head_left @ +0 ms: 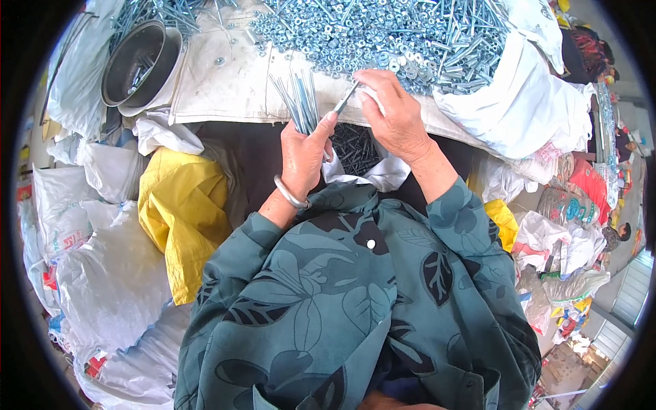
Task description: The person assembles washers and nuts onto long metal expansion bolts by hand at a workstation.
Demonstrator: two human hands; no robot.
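Observation:
My left hand (304, 154) is closed around a bundle of long thin silver bolts (298, 102), whose free ends fan upward. A bracelet (290, 193) circles that wrist. Between my two hands runs a single slim metal bolt (346, 98), tilted up to the right. Its lower end lies by my left thumb, and the fingers of my right hand (398, 119) pinch its upper end. Just below the hands, an open white bag (389, 174) holds many dark screws (355, 147). Whether the single bolt carries a nut or washer is too small to tell.
A pale cloth-covered work surface (219, 85) ahead carries a wide heap of silver nuts, washers and bolts (369, 37). A dark metal bowl (137, 65) with a few pieces stands at its left. White sacks (116, 266) and yellow cloth (184, 215) crowd the left; more bags (540, 239) lie right.

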